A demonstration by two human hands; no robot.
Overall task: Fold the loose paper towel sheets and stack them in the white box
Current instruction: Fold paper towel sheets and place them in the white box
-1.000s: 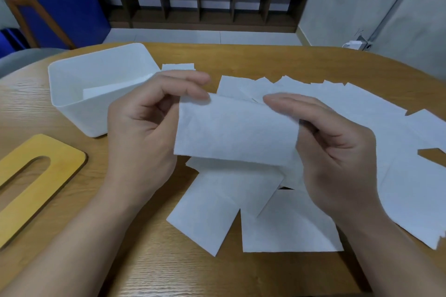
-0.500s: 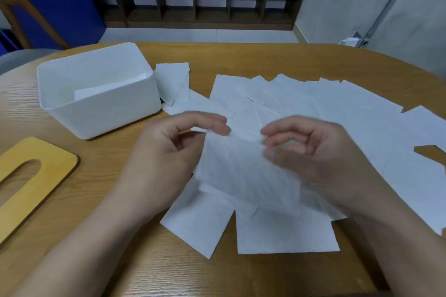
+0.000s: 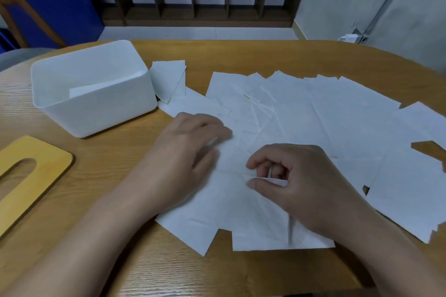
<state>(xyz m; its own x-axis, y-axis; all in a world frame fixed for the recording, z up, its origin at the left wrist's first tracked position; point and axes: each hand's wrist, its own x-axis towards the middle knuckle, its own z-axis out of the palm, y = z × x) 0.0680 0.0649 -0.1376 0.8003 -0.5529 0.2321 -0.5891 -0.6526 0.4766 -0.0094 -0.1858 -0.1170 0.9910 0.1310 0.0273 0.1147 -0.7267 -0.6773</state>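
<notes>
- Sheets (image 3: 301, 113) of paper towel lie spread and overlapping across my wooden desk (image 3: 241, 55), from the middle out to the right edge.
- My left hand (image 3: 188, 152) lies low on the sheets, fingers bent over the paper; whether it grips any I cannot tell.
- My right hand (image 3: 296, 181) is curled, thumb and fingers pinching a small fold of a sheet (image 3: 224, 200) near the front of the pile.
- The white box (image 3: 96, 108) stands to the left of the sheets, apart from both hands, with a folded sheet (image 3: 101, 85) inside.
- A yellow board (image 3: 26, 176) with a slot lies at the desk's left edge.
</notes>
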